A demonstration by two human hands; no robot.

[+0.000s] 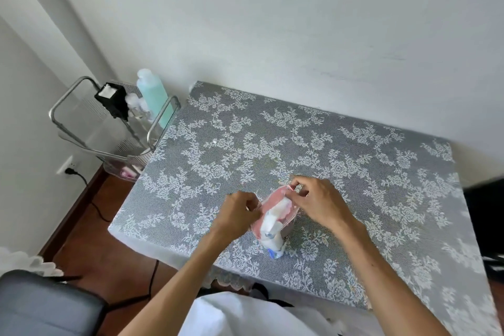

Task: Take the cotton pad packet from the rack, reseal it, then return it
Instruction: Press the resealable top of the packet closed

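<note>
On table (354, 150) w/ grey lace cloth, set against white wall; wood floor at left. Rack (109, 128) stands just off table's far-left corner; cloth bare all round the work. Cotton pad packet (274, 222) near front edge, pink, mouth open, white pads showing. Left hand (240, 213) and right hand (317, 203) each pinch its mouth rim.

The table (300, 144) stands against a white wall and is covered with a grey cloth (381, 199) patterned in white lace flowers, its scalloped edge hanging over the near side. On the cloth, near the front edge, sits a pink cotton pad packet (272, 224) with white pads showing at its open top, held by both hands.
</note>
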